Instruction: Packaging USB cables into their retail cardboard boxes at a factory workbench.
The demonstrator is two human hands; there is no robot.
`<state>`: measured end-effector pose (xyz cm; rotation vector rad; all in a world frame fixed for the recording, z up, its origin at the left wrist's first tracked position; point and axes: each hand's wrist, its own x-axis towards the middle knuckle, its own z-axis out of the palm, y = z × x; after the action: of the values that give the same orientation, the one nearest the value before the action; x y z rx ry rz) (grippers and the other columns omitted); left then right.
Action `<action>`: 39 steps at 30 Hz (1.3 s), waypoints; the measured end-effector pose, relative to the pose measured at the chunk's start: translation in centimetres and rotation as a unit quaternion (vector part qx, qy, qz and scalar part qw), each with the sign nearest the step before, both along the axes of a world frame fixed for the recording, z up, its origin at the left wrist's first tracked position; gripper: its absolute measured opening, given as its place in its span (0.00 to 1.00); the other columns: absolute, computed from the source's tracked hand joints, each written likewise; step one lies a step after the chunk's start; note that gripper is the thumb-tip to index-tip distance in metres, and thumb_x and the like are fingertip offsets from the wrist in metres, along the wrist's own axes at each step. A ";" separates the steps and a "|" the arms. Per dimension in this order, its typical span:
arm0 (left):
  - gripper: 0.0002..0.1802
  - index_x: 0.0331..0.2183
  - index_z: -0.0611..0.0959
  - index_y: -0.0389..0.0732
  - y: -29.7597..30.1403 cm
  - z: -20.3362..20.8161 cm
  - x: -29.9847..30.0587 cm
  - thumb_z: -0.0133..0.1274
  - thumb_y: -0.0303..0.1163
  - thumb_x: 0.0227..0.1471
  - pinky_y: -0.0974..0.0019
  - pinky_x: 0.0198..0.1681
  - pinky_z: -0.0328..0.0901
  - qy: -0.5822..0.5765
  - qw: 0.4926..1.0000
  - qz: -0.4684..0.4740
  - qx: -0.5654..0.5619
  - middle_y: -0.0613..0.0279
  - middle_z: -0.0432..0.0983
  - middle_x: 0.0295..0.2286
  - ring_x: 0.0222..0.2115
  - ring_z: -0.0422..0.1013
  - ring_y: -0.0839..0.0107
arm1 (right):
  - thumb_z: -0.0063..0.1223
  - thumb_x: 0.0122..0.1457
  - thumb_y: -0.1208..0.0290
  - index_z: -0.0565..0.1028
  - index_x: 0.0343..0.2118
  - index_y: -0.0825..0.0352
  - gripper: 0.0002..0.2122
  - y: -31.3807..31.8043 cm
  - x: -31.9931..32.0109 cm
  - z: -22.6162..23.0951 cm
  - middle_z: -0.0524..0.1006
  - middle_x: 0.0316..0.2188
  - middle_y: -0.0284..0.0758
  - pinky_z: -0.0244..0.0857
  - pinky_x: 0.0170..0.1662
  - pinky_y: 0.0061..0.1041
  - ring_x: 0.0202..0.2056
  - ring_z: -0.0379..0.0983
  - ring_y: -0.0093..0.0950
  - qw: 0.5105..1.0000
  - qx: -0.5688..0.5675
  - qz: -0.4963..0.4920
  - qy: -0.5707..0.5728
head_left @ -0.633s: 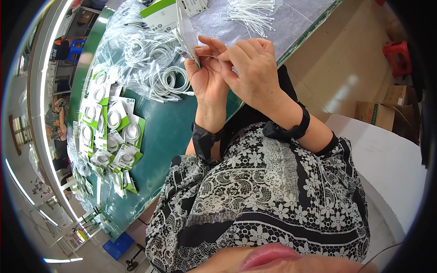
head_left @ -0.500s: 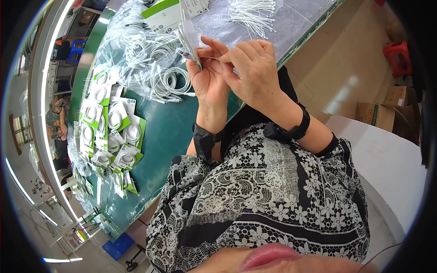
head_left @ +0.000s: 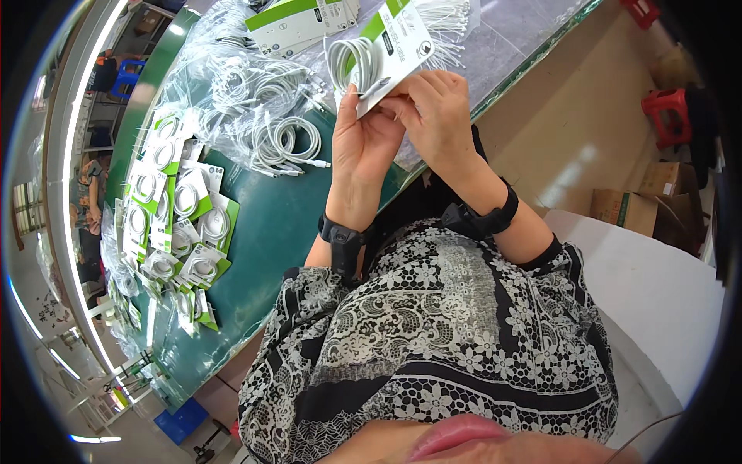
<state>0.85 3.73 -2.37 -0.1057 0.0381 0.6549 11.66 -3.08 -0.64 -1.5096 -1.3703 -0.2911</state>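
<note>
My left hand (head_left: 369, 143) and my right hand (head_left: 434, 114) together hold a white and green packaging card (head_left: 394, 54) with a coiled white cable (head_left: 352, 63) fastened on it. The card is lifted above the green table (head_left: 270, 232) and its face is turned up toward me. My left thumb and fingers pinch its lower edge, and my right fingertips press on the same edge from the right. Both wrists carry black bands.
Loose white cable coils in clear plastic (head_left: 267, 100) lie left of my hands. A spread of finished green and white carded cables (head_left: 182, 224) covers the table's left part. More cards (head_left: 297, 27) and white ties (head_left: 452, 23) lie at the back. Cardboard boxes (head_left: 641, 201) and a red stool (head_left: 672, 116) stand on the floor to the right.
The card with the cable has turned from edge-on to face-up and sits higher in my hands. Both hands have shifted slightly along its lower edge.
</note>
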 end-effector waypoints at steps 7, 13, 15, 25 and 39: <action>0.18 0.50 0.70 0.37 -0.2 -0.3 0.5 0.47 0.34 0.59 0.55 0.54 0.63 0.057 0.998 0.007 0.032 0.54 0.72 0.47 0.49 0.69 0.63 | 0.56 0.49 0.78 0.78 0.28 0.64 0.03 -1.0 0.6 -0.1 0.74 0.25 0.31 0.60 0.38 0.31 0.32 0.70 0.32 0.995 -0.015 0.067 0.073; 0.19 0.48 0.72 0.36 -0.6 0.3 0.9 0.48 0.34 0.58 0.50 0.56 0.59 0.083 0.995 0.020 0.045 0.52 0.73 0.46 0.48 0.69 0.61 | 0.55 0.50 0.83 0.78 0.33 0.66 0.07 -1.6 0.6 -0.2 0.74 0.27 0.36 0.64 0.38 0.29 0.33 0.70 0.34 0.986 -0.026 0.078 0.145; 0.19 0.49 0.72 0.36 -0.7 0.4 0.9 0.48 0.34 0.58 0.49 0.56 0.59 0.085 0.995 0.024 0.041 0.52 0.73 0.46 0.49 0.68 0.61 | 0.55 0.50 0.84 0.78 0.33 0.67 0.07 -1.8 0.7 -0.4 0.74 0.28 0.36 0.66 0.35 0.28 0.32 0.71 0.33 0.982 -0.025 0.074 0.171; 0.18 0.49 0.71 0.37 -0.7 0.4 0.9 0.47 0.35 0.59 0.46 0.57 0.58 0.082 0.996 0.025 0.021 0.52 0.71 0.48 0.51 0.67 0.60 | 0.54 0.53 0.83 0.77 0.33 0.69 0.06 -2.1 0.5 -0.4 0.74 0.30 0.37 0.71 0.35 0.24 0.32 0.73 0.29 0.975 -0.038 0.075 0.208; 0.20 0.50 0.71 0.37 -0.7 -0.1 0.9 0.46 0.36 0.59 0.45 0.57 0.57 0.078 0.997 0.017 0.006 0.51 0.71 0.47 0.50 0.67 0.58 | 0.54 0.53 0.83 0.77 0.33 0.68 0.06 -2.2 0.6 -0.7 0.75 0.28 0.36 0.70 0.35 0.25 0.32 0.73 0.29 0.980 -0.039 0.064 0.187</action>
<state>1.71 3.05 -2.44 -0.0436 0.1838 0.6960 12.25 -5.24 -1.36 -1.4439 -1.1800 0.1254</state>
